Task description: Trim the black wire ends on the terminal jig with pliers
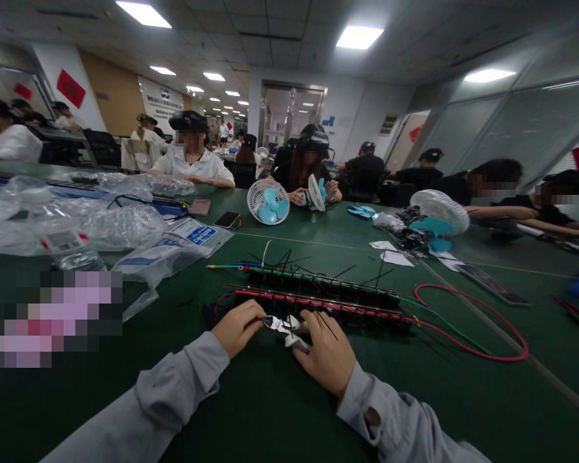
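My right hand (329, 352) is wrapped round the white handles of a pair of cutting pliers (278, 324), whose jaws point left. At the jaw tips, my left hand (238, 326) is closed in a pinch; what its fingers hold, if anything, is too small to make out. Just beyond both hands lies a long black two-row assembly (361, 317). A red cable (468, 346) and a green wire (451, 328) run along it and loop out to the right. Many thin black cable-tie tails (377, 278) stick out from it at various angles.
Clear plastic bags (101, 222) and a printed plastic pouch (178, 244) lie at left. A phone (228, 220) rests farther back. Across the green table (251, 411), a person holds a fan (316, 191); other fans (269, 202) stand nearby. White papers (396, 258) lie at right.
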Motion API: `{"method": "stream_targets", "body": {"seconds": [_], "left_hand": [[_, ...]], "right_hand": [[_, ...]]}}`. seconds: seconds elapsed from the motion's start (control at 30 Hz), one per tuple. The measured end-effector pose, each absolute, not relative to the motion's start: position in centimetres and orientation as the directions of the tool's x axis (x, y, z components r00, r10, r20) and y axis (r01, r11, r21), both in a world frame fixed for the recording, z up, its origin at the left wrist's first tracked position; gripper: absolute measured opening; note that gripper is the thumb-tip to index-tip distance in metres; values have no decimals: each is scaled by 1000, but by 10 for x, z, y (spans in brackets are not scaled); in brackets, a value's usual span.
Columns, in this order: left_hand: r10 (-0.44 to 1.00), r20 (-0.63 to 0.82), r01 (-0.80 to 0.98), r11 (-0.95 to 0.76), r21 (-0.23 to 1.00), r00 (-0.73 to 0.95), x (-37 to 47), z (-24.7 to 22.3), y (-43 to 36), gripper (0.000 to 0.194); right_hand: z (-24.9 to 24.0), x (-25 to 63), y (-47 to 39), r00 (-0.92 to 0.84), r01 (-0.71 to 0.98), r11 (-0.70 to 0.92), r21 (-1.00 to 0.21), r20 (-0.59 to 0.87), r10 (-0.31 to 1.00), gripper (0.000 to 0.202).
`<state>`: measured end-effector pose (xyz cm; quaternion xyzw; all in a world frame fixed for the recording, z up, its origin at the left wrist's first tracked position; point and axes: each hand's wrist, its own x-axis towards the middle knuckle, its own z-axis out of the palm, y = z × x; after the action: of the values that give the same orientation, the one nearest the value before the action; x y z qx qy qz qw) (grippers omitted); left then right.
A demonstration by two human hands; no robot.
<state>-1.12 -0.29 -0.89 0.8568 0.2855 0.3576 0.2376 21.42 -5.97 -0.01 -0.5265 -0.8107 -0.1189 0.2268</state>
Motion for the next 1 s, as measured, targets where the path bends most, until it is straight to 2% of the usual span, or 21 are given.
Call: {"method": "stream_targets", "body": {"seconds": [0.17,0.3,1.0], "left_hand": [[655,491,319,-732,603,574,-12,-8,-2,13],[656,486,325,-731,600,578,-11,-8,-2,13],[664,460,345,-722,600,589,-11,-10,-1,13]], "right_hand": [[2,215,-60,-373,903,429,-29,443,815,23],[2,215,-59,-391,900,437,-3,439,809,19],[-10,216,-57,-385,907,420,27,460,801,28]]}}
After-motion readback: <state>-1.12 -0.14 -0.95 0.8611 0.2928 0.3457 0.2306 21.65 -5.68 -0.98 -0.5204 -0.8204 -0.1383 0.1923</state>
